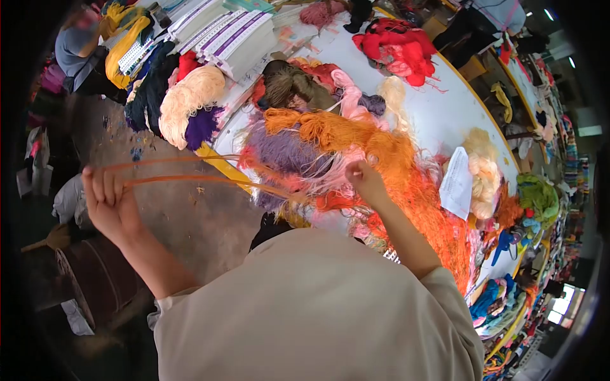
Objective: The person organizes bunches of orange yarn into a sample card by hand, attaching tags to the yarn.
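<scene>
My left hand point(113, 204) is raised at the left, over the floor. Its fingers are closed around one end of a loop of orange thread point(184, 180). The loop stretches in two strands towards the table and blurs against the yarn there. My right hand point(366, 182) is closed, thumb against the fingers, just above the piled yarn; what it pinches does not show clearly. Beneath and beside it lie a large heap of orange yarn point(406, 190), a purple-grey bundle point(279, 149) and pink strands point(346, 155).
Skeins of cream yarn point(190, 101) and stacked white-and-purple cards point(235, 38) lie at the upper left. Red yarn point(397, 51) sits farther back. A paper sheet point(456, 184) rests at the right. A brown drum point(98, 279) stands on the floor, and another person point(76, 47) is at the far left.
</scene>
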Available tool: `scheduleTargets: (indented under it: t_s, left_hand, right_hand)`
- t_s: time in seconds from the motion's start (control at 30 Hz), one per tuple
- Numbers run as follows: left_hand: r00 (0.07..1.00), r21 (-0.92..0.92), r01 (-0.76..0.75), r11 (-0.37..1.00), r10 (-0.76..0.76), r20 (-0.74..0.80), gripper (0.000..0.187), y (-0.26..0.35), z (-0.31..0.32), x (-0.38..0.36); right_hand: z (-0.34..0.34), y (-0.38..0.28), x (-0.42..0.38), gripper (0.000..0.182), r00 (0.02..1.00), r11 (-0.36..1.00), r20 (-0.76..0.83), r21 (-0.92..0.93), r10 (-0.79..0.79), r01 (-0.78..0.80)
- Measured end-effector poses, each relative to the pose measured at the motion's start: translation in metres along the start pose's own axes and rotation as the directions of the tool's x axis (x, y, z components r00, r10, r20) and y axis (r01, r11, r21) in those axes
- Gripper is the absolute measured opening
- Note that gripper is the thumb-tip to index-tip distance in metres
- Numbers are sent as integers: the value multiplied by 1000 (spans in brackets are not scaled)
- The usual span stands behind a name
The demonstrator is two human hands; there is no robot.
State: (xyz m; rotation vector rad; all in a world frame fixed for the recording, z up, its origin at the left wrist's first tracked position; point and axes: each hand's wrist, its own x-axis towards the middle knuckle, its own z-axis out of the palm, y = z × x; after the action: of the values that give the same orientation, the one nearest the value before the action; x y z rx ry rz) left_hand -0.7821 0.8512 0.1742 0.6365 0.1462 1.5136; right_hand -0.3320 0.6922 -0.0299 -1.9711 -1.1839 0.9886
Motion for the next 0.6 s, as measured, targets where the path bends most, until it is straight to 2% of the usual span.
scheduleTargets:
  t_s: [0.03, 0.07, 0.1, 0.13, 0.17, 0.2, 0.27, 0.33, 0.4, 0.47, 0.53, 0.6]
  left_hand:
    - [998, 96, -52, 994, 50, 23, 27, 7, -15, -2]
    - [999, 145, -22, 989, 26, -26, 29, 5, -22, -6]
    - [997, 192, 8, 981, 7, -77, 32, -3, -29, -9]
    - [989, 192, 102, 976, -80, -123, 36, -17, -38, -13]
    - [949, 139, 215, 967, -173, -264, 33, -34, -47, -16]
    - [880, 69, 318, 946, -267, -393, 30, -52, -54, -19]
    - [782, -37, 494, 869, -462, -419, 26, -90, -61, -29]
    - [722, 26, 594, 804, -518, -458, 23, -118, -65, -33]
    - [674, 60, 671, 739, -574, -466, 21, -131, -67, -29]
    - [627, 45, 723, 690, -626, -464, 20, -141, -77, -20]
    - [588, 39, 765, 643, -673, -448, 21, -156, -90, -10]
    - [533, 11, 802, 597, -708, -464, 21, -170, -89, 5]
  right_hand:
    - [7, 7, 23, 22, 996, 999, -74, -31, -47, 45]
    - [16, 13, 45, 23, 984, 994, -147, -65, -97, 89]
    - [26, 14, 66, 23, 986, 994, -139, -66, -93, 85]
    - [39, 12, 86, 25, 951, 986, -264, -69, -162, 149]
    - [49, 10, 103, 27, 895, 974, -384, -80, -227, 213]
    - [57, 11, 116, 27, 900, 974, -374, -81, -225, 210]
    - [69, 11, 135, 30, 940, 979, -292, -155, -176, 135]
    - [66, 10, 138, 29, 966, 977, -232, -202, -117, 70]
    - [49, 0, 124, 26, 868, 970, -435, -63, -239, 236]
    - [13, -27, 91, 22, 797, 971, -576, 25, -181, 238]
    - [-24, -33, 63, 19, 664, 930, -738, 150, -119, 334]
    - [-71, -30, 27, 17, 527, 890, -849, 263, 31, 371]
